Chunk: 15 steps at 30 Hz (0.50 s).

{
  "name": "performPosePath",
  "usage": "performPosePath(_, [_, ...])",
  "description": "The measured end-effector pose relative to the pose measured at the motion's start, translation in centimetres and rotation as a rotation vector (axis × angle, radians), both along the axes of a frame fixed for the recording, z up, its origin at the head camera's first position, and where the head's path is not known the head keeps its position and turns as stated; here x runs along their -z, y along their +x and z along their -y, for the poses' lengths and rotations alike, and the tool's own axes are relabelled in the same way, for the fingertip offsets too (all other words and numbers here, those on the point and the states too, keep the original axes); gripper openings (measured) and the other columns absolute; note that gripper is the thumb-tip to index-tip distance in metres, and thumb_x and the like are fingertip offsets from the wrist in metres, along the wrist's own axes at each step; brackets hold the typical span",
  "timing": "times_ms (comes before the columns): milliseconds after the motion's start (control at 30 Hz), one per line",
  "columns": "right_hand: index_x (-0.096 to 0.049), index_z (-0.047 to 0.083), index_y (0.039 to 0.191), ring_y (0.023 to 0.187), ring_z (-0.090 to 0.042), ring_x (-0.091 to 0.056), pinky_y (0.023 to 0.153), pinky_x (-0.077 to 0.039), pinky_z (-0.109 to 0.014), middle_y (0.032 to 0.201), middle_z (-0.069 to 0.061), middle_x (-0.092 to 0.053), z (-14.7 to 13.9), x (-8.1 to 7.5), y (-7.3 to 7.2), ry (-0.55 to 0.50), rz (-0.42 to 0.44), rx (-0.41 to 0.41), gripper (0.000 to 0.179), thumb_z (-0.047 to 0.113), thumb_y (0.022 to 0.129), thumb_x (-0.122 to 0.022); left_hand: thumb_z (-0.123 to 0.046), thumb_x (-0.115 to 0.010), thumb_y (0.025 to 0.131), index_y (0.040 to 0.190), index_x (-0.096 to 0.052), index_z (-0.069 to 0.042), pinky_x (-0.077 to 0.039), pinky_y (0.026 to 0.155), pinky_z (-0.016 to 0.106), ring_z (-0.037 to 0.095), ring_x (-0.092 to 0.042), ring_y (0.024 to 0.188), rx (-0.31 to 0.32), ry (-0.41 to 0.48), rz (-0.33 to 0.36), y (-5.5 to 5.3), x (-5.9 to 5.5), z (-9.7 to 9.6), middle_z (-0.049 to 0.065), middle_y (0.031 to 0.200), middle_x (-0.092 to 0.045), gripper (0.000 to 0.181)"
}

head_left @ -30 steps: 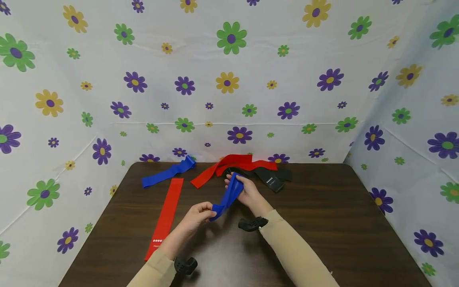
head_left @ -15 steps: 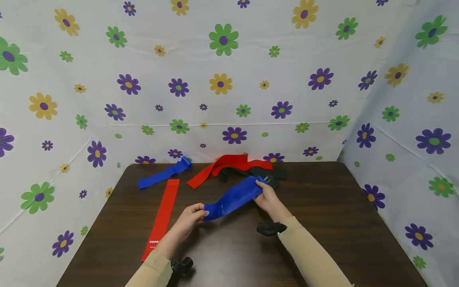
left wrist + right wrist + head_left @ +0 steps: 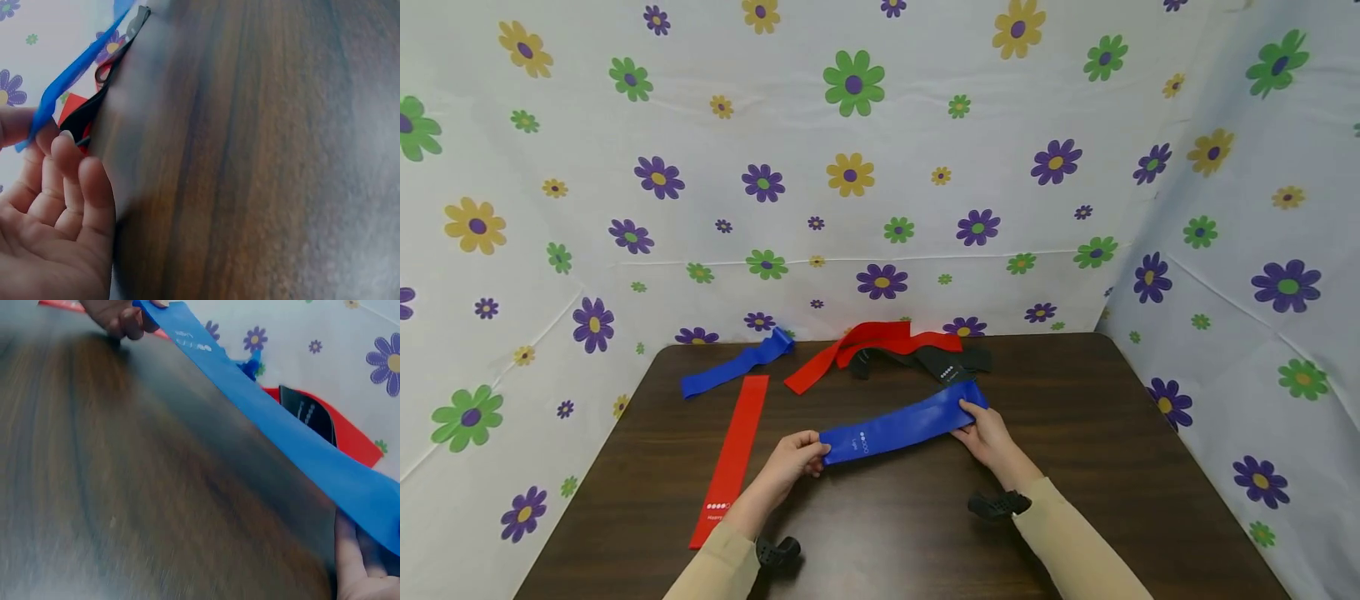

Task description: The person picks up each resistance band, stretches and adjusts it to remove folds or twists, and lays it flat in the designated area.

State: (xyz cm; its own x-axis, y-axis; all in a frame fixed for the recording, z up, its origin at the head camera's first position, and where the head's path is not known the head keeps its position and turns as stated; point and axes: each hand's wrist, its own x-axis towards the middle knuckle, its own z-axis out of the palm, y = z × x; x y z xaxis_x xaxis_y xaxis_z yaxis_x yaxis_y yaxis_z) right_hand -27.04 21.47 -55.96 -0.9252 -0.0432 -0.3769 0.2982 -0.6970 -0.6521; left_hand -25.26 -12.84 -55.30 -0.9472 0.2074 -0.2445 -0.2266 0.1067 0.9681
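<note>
A blue resistance band (image 3: 898, 423), marked "Light" near one end, stretches flat between both hands above the table. My left hand (image 3: 793, 461) pinches its left end between thumb and fingers; the left wrist view shows the band (image 3: 75, 72) edge-on, with the other fingers loosely curled below. My right hand (image 3: 992, 442) grips the right end, thumb on the front face and fingers behind. In the right wrist view the band (image 3: 269, 422) runs diagonally from the left hand (image 3: 125, 315) to the right fingers (image 3: 350, 547).
On the dark wooden table (image 3: 1075, 467), a red band (image 3: 730, 458) marked "Heavy" lies at left. Behind it is another blue band (image 3: 737, 367). Red bands (image 3: 880, 336) and black bands (image 3: 943, 364) overlap at the back. A flowered cloth (image 3: 850, 217) hangs behind.
The blue band was folded and twisted between the hands; now it is drawn out flat with its print showing. My right hand has moved right and slightly toward me, away from the left hand.
</note>
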Motion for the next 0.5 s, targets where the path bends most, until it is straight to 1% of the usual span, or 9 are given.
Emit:
performPosePath(67, [0.004,-0.003,0.152,0.142,-0.036,-0.016,0.112,-0.02,-0.05,0.156,-0.025,-0.009,-0.3,0.3,0.3,0.077,-0.004,-0.003,0.068,0.004,0.102,-0.043,-0.004,-0.063,0.087,0.084,-0.054,-0.002,-0.05,0.054,0.026,0.014,-0.052,0.057,0.012,-0.017,0.001,-0.1,0.3,0.3,0.004,0.064,-0.054,0.01])
performPosePath(133, [-0.002,-0.008,0.151,0.138,-0.036,-0.027,0.108,-0.031,-0.047,0.154,-0.028,-0.016,-0.5,0.5,0.5,0.184,-0.017,-0.022,0.067,0.004,0.101,-0.045,-0.004,-0.063,0.088,0.086,-0.055,0.0,-0.051,0.054,0.026,0.014,-0.053,0.057,0.026,-0.029,-0.003,-0.1,0.6,0.6,0.004,0.064,-0.054,0.009])
performPosePath(167, [-0.008,-0.01,0.15,0.134,-0.035,-0.035,0.105,-0.037,-0.045,0.152,-0.029,-0.022,-0.6,0.5,0.6,0.245,-0.021,-0.027,0.065,0.004,0.1,-0.047,-0.003,-0.062,0.088,0.087,-0.055,0.001,-0.052,0.053,0.027,0.014,-0.053,0.056,0.034,-0.032,-0.008,-0.1,0.7,0.7,0.004,0.064,-0.054,0.008])
performPosePath(233, [-0.021,-0.013,0.147,0.119,-0.031,-0.053,0.094,-0.049,-0.041,0.145,-0.03,-0.036,-0.8,0.6,0.7,0.363,-0.025,-0.023,0.06,0.004,0.098,-0.053,-0.003,-0.062,0.088,0.089,-0.055,0.002,-0.053,0.054,0.027,0.014,-0.054,0.056,0.051,-0.032,-0.012,-0.1,1.0,0.9,0.004,0.064,-0.054,0.009])
performPosePath(267, [-0.027,-0.014,0.144,0.111,-0.028,-0.059,0.087,-0.053,-0.038,0.139,-0.03,-0.043,-1.0,0.6,0.8,0.407,-0.028,-0.018,0.057,0.005,0.097,-0.055,-0.002,-0.062,0.089,0.09,-0.055,0.003,-0.053,0.055,0.027,0.014,-0.055,0.057,0.061,-0.033,-0.017,-0.1,1.1,0.9,0.004,0.065,-0.054,0.009])
performPosePath(367, [-0.041,-0.014,0.135,0.09,-0.016,-0.065,0.074,-0.057,-0.033,0.117,-0.02,-0.06,-1.8,0.7,0.8,0.496,-0.04,0.001,0.048,0.004,0.095,-0.059,-0.002,-0.062,0.089,0.091,-0.055,0.004,-0.054,0.056,0.028,0.014,-0.056,0.057,0.076,-0.03,-0.022,-0.2,1.3,0.8,0.005,0.065,-0.055,0.01])
performPosePath(433, [-0.045,-0.015,0.129,0.082,-0.014,-0.066,0.069,-0.058,-0.032,0.104,-0.014,-0.064,-2.4,0.7,0.8,0.553,-0.063,-0.009,0.043,0.004,0.095,-0.06,-0.003,-0.062,0.089,0.091,-0.055,0.004,-0.055,0.056,0.029,0.014,-0.056,0.057,0.076,-0.027,-0.019,-0.3,1.3,0.7,0.005,0.065,-0.055,0.01])
performPosePath(500, [-0.047,-0.017,0.126,0.079,-0.015,-0.066,0.067,-0.058,-0.033,0.098,-0.011,-0.064,-2.9,0.7,0.7,0.602,-0.088,-0.03,0.04,0.005,0.095,-0.06,-0.003,-0.062,0.089,0.091,-0.056,0.004,-0.055,0.055,0.029,0.014,-0.056,0.057,0.073,-0.026,-0.018,-0.4,1.3,0.6,0.005,0.064,-0.055,0.01])
